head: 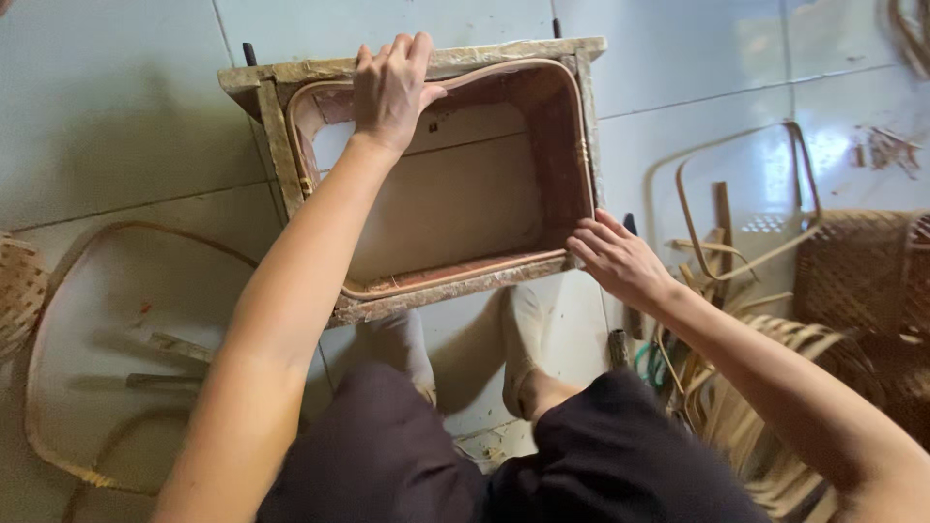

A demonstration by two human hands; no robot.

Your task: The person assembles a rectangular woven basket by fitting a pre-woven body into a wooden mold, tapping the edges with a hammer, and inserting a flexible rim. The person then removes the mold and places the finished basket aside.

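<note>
A worn rectangular wooden frame (281, 145) stands on the tiled floor in front of me, with a thin bent cane hoop (504, 66) fitted inside its inner edge. My left hand (390, 87) rests on the frame's far edge, fingers curled over the wood and the cane. My right hand (615, 257) presses its fingertips against the frame's near right corner, where the cane bends. My knees in dark trousers and my feet sit just below the frame.
A loose cane hoop (58, 291) with wooden sticks lies on the floor at left. At right are another bent cane frame (746, 165), a woven basket (862, 271) and a bundle of cane strips (765, 387). A basket edge shows at far left.
</note>
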